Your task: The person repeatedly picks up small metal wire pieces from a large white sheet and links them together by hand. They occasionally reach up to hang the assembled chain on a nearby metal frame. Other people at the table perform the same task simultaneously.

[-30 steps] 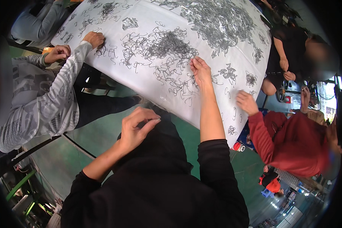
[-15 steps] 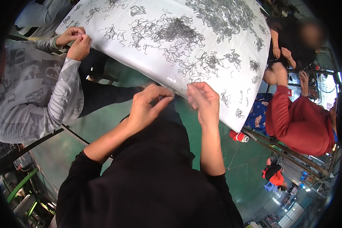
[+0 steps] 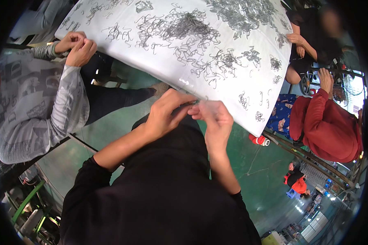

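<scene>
Just off the table's near edge, my left hand (image 3: 165, 112) is closed in a pinch on a small metal piece (image 3: 195, 102), whose shape is mostly covered by the fingers. My right hand (image 3: 217, 122) meets it there, its thumb and fingers drawn together and slightly blurred; whatever they grip is too small to make out. Beyond both hands, a white-covered table (image 3: 151, 67) carries a tangled heap of dark bent wire hooks (image 3: 188, 28). Loose hooks (image 3: 218, 65) are scattered toward me, and a wide spread of small metal pieces (image 3: 247, 16) lies at the far right.
Small hook clusters (image 3: 243, 100) lie near the right corner. At left a co-worker in a grey patterned top (image 3: 37, 94) has both hands at the table edge. A person in red (image 3: 327, 126) sits at right, another in black beyond. A red-and-white bottle (image 3: 259, 139) is below the corner.
My right hand has come left and its fingertips have closed in beside my left hand's. The person in black at the far right has brought a hand to the table edge.
</scene>
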`<action>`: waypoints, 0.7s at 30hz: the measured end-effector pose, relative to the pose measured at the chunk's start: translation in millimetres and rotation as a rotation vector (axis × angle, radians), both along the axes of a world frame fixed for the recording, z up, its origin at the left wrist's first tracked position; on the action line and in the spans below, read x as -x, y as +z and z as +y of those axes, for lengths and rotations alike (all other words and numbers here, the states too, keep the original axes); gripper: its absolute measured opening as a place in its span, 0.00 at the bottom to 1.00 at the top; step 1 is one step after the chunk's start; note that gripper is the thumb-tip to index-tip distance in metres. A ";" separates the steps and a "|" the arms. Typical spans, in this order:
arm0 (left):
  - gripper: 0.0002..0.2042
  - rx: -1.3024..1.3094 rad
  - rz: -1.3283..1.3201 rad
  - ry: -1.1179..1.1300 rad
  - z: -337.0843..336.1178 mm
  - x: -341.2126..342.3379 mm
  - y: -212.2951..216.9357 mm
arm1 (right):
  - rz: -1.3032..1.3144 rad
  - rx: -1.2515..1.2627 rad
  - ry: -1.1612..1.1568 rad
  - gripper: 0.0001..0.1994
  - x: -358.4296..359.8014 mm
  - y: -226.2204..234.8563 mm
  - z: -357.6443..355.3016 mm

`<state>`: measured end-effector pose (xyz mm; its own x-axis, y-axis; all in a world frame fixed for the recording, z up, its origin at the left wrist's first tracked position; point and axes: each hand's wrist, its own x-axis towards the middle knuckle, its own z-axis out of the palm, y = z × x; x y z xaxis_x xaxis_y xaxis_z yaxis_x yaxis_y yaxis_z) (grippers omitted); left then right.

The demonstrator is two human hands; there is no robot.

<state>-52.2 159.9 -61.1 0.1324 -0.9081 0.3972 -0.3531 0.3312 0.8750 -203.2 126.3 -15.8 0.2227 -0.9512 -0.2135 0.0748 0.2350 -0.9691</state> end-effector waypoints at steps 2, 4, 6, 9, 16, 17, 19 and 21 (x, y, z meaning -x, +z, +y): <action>0.18 0.110 -0.027 -0.045 -15.1 -6.7 -9.3 | -0.008 0.069 -0.024 0.05 2.3 -0.7 1.0; 0.14 0.045 0.000 0.041 -42.2 -12.1 -22.9 | 0.015 0.132 -0.031 0.03 7.6 0.2 -1.6; 0.12 0.025 -0.046 0.077 -91.2 -13.5 -43.0 | 0.045 0.147 -0.004 0.03 15.3 2.4 -7.6; 0.07 0.095 -0.187 0.048 -191.5 2.0 -74.8 | 0.174 0.180 0.058 0.03 27.8 7.0 -19.9; 0.09 -0.147 -0.479 -0.014 -357.4 85.0 -119.8 | 0.375 0.363 0.195 0.05 53.5 7.5 -45.8; 0.09 -0.134 -0.557 0.011 -366.1 91.9 -126.1 | 0.370 0.372 0.194 0.05 54.8 5.1 -48.6; 0.09 -0.112 -0.715 0.060 -376.7 103.8 -138.2 | 0.386 0.378 0.204 0.06 57.5 1.9 -52.1; 0.08 -0.046 -0.899 0.019 -385.6 105.8 -146.5 | 0.391 0.392 0.202 0.07 58.8 0.5 -53.5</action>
